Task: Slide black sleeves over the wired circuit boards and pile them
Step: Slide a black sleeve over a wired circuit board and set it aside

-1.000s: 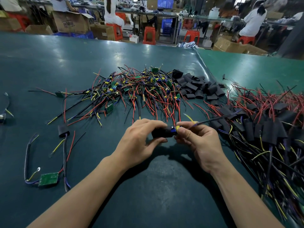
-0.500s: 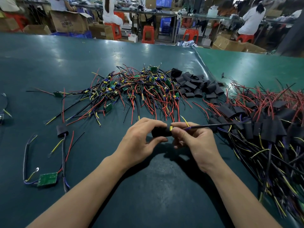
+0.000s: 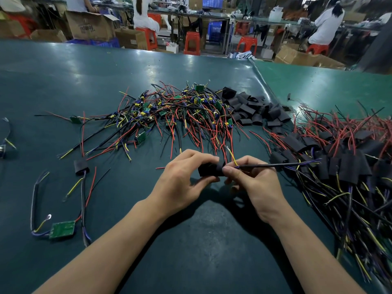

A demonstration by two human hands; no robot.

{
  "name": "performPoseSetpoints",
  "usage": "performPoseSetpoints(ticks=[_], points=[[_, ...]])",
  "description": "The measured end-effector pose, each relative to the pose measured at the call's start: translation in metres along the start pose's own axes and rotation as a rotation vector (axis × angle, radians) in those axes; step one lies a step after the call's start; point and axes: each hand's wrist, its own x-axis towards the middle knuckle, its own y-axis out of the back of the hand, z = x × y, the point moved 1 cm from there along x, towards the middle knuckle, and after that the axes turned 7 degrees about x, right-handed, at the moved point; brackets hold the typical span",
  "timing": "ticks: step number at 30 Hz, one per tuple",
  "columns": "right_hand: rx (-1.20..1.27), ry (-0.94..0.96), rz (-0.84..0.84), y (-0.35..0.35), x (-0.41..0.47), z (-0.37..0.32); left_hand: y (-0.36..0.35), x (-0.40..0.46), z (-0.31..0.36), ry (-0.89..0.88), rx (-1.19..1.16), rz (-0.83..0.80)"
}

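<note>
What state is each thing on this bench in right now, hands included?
Left hand: grips the black sleeve.
Right hand: pinches the wires at the sleeve's mouth.
Black sleeve: held, board hidden inside.
Bare board: lying unsleeved, near left.
Unsleeved boards pile: tangled, centre.
Empty sleeves: heaped loose.
Finished pile: sleeved, at right.

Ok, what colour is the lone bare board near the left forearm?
Green, with blue, yellow and black wires; clearest in the head view.

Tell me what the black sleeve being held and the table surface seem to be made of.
Black sleeve: looks like soft matte rubbery or plastic tubing; no shine, flattened shape. Table surface: apparently a smooth, semi-gloss green mat; it shows soft light reflections.
</note>
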Motion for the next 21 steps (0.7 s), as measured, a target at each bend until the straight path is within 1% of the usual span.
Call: performPoseSetpoints(ticks=[5, 9, 11, 14, 16, 18, 19, 21], points=[[0.088, -0.052, -0.048, 0.005, 0.001, -0.002, 0.001, -0.001, -0.005, 0.062, 0.005, 0.029], [0.063, -0.058, -0.029, 0.005, 0.002, 0.001, 0.0, 0.001, -0.003, 0.007, 0.006, 0.061], [0.056, -0.067, -0.063, 0.001, 0.002, 0.002, 0.0, 0.002, -0.002, -0.022, -0.001, 0.077], [-0.052, -0.072, -0.125, -0.003, -0.002, 0.005, 0.0, 0.001, 0.0, -0.071, -0.017, 0.079], [-0.129, -0.053, -0.119, -0.005, -0.005, 0.008, -0.002, 0.001, 0.002, -0.116, -0.01, 0.075], [-0.106, 0.008, -0.043, -0.006, -0.006, 0.008, -0.002, 0.002, 0.002, -0.157, 0.047, 0.112], [-0.112, 0.081, 0.048, -0.005, -0.005, 0.005, -0.001, 0.003, 0.001, -0.167, 0.091, 0.152], [-0.142, 0.26, 0.321, 0.003, 0.0, -0.002, 0.001, 0.002, -0.004, -0.144, 0.145, 0.24]])
